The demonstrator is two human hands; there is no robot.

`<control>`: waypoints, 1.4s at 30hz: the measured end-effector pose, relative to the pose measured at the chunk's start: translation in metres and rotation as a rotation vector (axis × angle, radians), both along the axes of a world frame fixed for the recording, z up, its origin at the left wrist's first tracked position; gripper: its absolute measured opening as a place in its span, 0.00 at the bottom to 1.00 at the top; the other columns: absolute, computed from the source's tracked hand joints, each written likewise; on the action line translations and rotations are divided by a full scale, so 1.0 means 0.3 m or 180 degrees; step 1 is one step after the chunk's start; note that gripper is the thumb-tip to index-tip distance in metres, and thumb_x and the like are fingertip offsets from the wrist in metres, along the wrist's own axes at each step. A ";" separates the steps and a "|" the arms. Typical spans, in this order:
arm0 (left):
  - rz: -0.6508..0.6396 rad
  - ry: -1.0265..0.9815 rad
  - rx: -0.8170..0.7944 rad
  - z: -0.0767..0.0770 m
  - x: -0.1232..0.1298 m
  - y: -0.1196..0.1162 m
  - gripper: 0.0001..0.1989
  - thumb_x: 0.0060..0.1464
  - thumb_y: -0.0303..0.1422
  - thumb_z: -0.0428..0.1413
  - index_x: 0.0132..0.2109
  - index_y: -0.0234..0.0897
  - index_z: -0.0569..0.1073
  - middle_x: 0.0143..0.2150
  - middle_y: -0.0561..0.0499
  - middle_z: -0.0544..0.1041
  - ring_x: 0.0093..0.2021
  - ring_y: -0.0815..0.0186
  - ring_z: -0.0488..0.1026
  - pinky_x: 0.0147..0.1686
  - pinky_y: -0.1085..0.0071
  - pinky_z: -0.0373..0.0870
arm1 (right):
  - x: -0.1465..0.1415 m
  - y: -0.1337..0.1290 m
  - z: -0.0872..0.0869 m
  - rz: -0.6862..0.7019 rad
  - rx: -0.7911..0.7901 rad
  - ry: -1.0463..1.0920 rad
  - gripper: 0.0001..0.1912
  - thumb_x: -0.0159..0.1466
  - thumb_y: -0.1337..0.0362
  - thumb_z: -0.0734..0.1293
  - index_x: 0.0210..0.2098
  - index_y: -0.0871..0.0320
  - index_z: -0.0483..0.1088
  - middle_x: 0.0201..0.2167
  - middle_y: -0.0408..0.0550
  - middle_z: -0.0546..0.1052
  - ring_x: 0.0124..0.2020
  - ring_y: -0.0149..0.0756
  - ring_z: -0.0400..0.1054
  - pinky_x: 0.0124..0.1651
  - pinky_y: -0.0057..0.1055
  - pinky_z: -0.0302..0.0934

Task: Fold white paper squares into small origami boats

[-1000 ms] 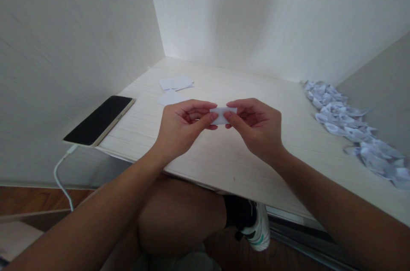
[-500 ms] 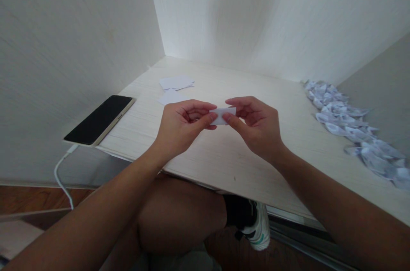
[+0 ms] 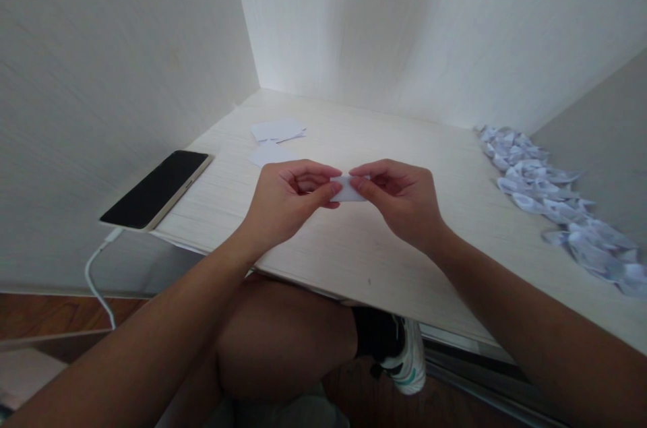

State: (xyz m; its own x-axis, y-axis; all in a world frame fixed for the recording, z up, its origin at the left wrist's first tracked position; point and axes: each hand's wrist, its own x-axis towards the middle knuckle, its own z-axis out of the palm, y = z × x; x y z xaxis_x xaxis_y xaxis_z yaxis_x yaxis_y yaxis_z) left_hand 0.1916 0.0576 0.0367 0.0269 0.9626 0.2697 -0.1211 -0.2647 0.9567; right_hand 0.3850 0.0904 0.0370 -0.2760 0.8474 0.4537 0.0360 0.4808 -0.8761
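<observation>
A small folded piece of white paper (image 3: 348,193) is held between my two hands, above the middle of the tabletop. My left hand (image 3: 290,199) pinches its left end between thumb and fingers. At its right end, my right hand (image 3: 402,195) grips with the thumb on the near face and the index finger along the top edge. The fingertips behind the paper are partly hidden. Just beyond my left hand lie several flat white paper sheets (image 3: 278,129), one of them partly covered by that hand.
A black-screened phone (image 3: 156,191) lies at the left table edge, a white cable (image 3: 91,269) hanging from it. Along the right side runs a long heap of folded white paper pieces (image 3: 546,192). Pale panels (image 3: 379,23) enclose the table (image 3: 323,266) at back and sides.
My right index finger has come down onto the paper's top edge, and my right hand has shifted slightly left. The paper sits a little lower; my left hand is nearly unmoved.
</observation>
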 end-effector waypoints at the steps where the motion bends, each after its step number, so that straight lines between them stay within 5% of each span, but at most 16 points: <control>1: 0.0004 -0.0007 0.0003 0.000 0.000 0.001 0.10 0.48 0.31 0.73 0.38 0.33 0.84 0.31 0.49 0.85 0.32 0.61 0.85 0.33 0.66 0.88 | 0.001 0.003 0.000 0.0090 -0.0144 0.0069 0.04 0.60 0.64 0.78 0.35 0.55 0.83 0.29 0.43 0.83 0.30 0.31 0.75 0.34 0.30 0.67; 5: -0.0053 -0.0051 0.0007 0.001 -0.002 0.003 0.08 0.48 0.27 0.72 0.38 0.33 0.84 0.30 0.50 0.85 0.30 0.64 0.84 0.32 0.72 0.86 | 0.005 0.011 0.004 0.0356 -0.0608 0.0075 0.06 0.59 0.61 0.78 0.33 0.57 0.81 0.29 0.43 0.82 0.30 0.30 0.73 0.34 0.29 0.66; 13: -0.0104 0.0081 -0.0209 0.014 -0.001 -0.002 0.06 0.48 0.26 0.70 0.36 0.33 0.84 0.29 0.51 0.85 0.28 0.66 0.84 0.30 0.75 0.85 | 0.016 0.009 0.019 0.0228 -0.0753 -0.0353 0.11 0.60 0.57 0.77 0.30 0.58 0.79 0.27 0.45 0.81 0.28 0.32 0.71 0.33 0.31 0.63; 23: -0.0509 0.0946 -0.0221 -0.010 -0.042 0.001 0.07 0.51 0.31 0.68 0.38 0.35 0.84 0.26 0.50 0.82 0.25 0.66 0.80 0.25 0.74 0.79 | 0.040 0.016 0.038 0.0662 -0.0061 -0.1741 0.15 0.65 0.54 0.73 0.30 0.59 0.79 0.24 0.44 0.79 0.25 0.29 0.67 0.30 0.29 0.57; 30: -0.0555 0.1293 -0.0053 -0.001 -0.041 -0.010 0.19 0.54 0.30 0.67 0.53 0.35 0.79 0.28 0.52 0.82 0.25 0.66 0.79 0.24 0.75 0.76 | 0.036 0.014 0.014 0.0721 0.0345 -0.1774 0.09 0.67 0.65 0.70 0.30 0.59 0.77 0.25 0.43 0.79 0.26 0.28 0.67 0.33 0.29 0.58; 42: -0.0207 0.1644 0.0208 -0.003 -0.015 -0.026 0.21 0.56 0.34 0.67 0.56 0.34 0.79 0.29 0.50 0.83 0.27 0.66 0.80 0.24 0.76 0.72 | 0.019 -0.008 0.009 0.0588 0.0881 -0.1661 0.06 0.67 0.67 0.68 0.32 0.59 0.74 0.29 0.44 0.78 0.29 0.30 0.67 0.35 0.30 0.59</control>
State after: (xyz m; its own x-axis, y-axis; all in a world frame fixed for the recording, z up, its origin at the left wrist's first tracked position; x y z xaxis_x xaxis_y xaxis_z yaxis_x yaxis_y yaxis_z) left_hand 0.1870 0.0498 0.0358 0.2312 0.9361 0.2649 0.3439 -0.3334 0.8778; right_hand 0.3907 0.0880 0.0397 -0.6518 0.6344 0.4155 0.3205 0.7270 -0.6072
